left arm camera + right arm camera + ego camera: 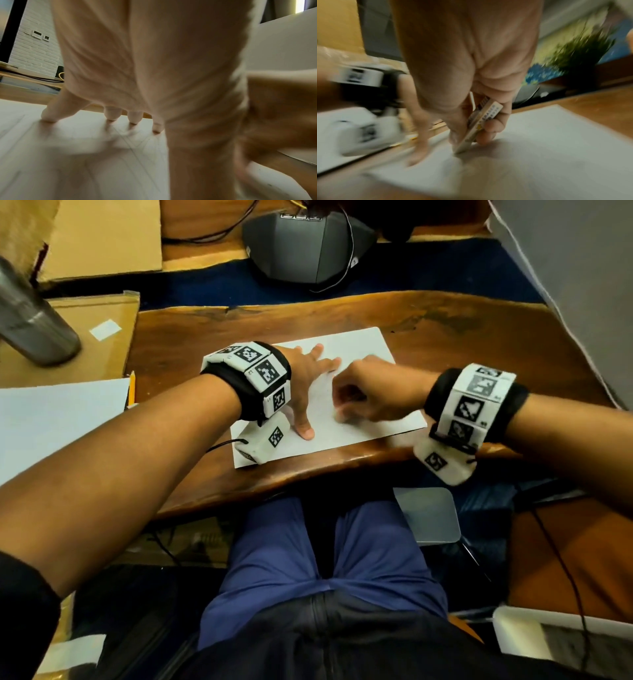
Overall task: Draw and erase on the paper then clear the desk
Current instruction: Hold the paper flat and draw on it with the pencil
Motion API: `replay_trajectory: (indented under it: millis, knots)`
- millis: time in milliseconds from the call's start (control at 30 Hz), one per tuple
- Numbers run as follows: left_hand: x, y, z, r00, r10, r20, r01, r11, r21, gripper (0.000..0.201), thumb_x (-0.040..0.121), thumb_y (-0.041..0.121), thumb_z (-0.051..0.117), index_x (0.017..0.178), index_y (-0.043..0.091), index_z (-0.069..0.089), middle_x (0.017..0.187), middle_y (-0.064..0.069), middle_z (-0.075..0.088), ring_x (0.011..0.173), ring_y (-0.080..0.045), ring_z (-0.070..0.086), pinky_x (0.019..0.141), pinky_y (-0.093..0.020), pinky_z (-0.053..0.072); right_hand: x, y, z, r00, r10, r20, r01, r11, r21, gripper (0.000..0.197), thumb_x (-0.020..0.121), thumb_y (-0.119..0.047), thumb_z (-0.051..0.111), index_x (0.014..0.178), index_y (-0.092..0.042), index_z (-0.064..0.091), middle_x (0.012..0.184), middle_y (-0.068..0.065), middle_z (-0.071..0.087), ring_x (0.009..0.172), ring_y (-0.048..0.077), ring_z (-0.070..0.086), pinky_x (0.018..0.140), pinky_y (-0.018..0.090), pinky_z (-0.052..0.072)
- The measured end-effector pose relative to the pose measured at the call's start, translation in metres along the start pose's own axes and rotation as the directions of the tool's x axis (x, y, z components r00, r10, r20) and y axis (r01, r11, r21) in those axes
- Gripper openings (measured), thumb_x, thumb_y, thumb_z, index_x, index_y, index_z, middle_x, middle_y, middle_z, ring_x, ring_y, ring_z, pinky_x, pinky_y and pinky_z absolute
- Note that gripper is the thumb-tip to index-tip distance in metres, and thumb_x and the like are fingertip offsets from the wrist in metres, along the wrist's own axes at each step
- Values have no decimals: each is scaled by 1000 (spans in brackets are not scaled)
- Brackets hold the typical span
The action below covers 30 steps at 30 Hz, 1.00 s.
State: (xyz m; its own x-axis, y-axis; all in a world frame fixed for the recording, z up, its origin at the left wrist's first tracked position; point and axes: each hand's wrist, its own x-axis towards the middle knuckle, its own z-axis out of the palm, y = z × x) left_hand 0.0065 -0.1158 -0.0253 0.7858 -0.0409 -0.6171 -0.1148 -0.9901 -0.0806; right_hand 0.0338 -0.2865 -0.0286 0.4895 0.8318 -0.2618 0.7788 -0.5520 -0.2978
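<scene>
A white sheet of paper (pixel 359 344) lies on the wooden desk (pixel 479 337); faint pencil lines (pixel 133 146) cross it in the left wrist view. My left hand (pixel 308 378) presses flat on the sheet with fingers spread, fingertips (pixel 111 116) on the paper (pixel 51 162). My right hand (pixel 363 398) is curled just right of it. In the right wrist view my right hand (pixel 471 135) pinches a white eraser in a printed sleeve (pixel 481 119), its tip down on the paper (pixel 556 142). A yellow pencil (pixel 132 386) lies at the desk's left edge.
A second white sheet (pixel 61 419) and cardboard (pixel 102 313) lie to the left, with a steel bottle (pixel 30 320) on them. A dark grey device with cables (pixel 308 244) stands beyond the desk. A white wall (pixel 565 268) closes the right side.
</scene>
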Motion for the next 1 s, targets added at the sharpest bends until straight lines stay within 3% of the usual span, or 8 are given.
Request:
replay_trajectory:
  millis: [67, 133, 267, 467, 633, 733, 867, 1000]
  knots:
    - [2, -2, 0, 1000, 2, 9, -2, 1000, -5, 153, 43, 58, 91, 152, 41, -15, 162, 2, -22, 151, -31, -6, 119, -58, 13, -4, -8, 3, 995, -63, 72, 62, 998, 15, 15, 89, -31, 71, 92, -16, 69, 83, -5, 64, 71, 10, 56, 64, 19, 42]
    - [1, 1, -1, 1000, 0, 14, 0, 1000, 6, 152, 42, 59, 91, 153, 40, -13, 163, 2, -20, 151, -31, -3, 119, -58, 15, 7, 5, -7, 1000, -5, 14, 5, 1000, 19, 17, 88, -32, 73, 93, -16, 71, 85, -3, 67, 74, 12, 60, 65, 19, 44]
    - [0, 4, -2, 1000, -5, 3, 5, 1000, 21, 151, 44, 58, 91, 154, 39, -10, 164, 1, -17, 151, -32, 2, 117, -58, 20, 18, 35, -19, 963, 216, -159, -212, 976, 43, 17, 89, -28, 72, 97, -13, 71, 96, 5, 69, 91, 23, 64, 79, 38, 56]
    - [-6, 14, -8, 999, 43, -34, -42, 999, 12, 145, 56, 45, 92, 156, 18, -9, 165, -6, -8, 151, -27, 6, 120, -45, 16, -5, -1, 2, 999, -18, 51, 16, 999, 38, 15, 89, -29, 72, 92, -15, 69, 84, -3, 66, 71, 9, 56, 65, 20, 45]
    - [0, 10, -2, 998, 51, -48, -54, 997, -61, 142, 54, 73, 81, 157, 26, -5, 164, 4, -12, 152, -22, 1, 121, -50, 14, 14, 39, -22, 956, 247, -160, -243, 969, 44, 19, 90, -26, 72, 101, -11, 71, 98, 5, 69, 90, 22, 64, 79, 36, 56]
    - [-2, 15, 2, 996, 54, -74, -61, 994, -87, 136, 63, 68, 78, 157, 18, -7, 164, 1, -15, 152, -24, -3, 121, -50, 12, 4, 24, -9, 976, 174, -132, -172, 985, 20, 19, 91, -25, 70, 104, -11, 69, 101, 4, 67, 91, 21, 62, 81, 36, 56]
    - [-1, 16, 4, 995, 62, -74, -68, 993, -94, 140, 62, 66, 79, 156, 15, -11, 164, -1, -16, 151, -25, -7, 122, -49, 12, -11, 6, -2, 996, -47, 79, 41, 996, 77, 15, 89, -29, 71, 96, -15, 70, 88, -4, 70, 78, 12, 64, 73, 22, 51]
    - [-7, 20, 2, 997, 38, -69, -46, 993, -107, 136, 67, 59, 81, 156, 17, -13, 163, -1, -17, 151, -24, -6, 120, -46, 11, 11, 36, -19, 988, 129, -83, -126, 991, 39, 17, 88, -28, 73, 98, -15, 71, 93, 1, 70, 86, 19, 66, 79, 34, 56]
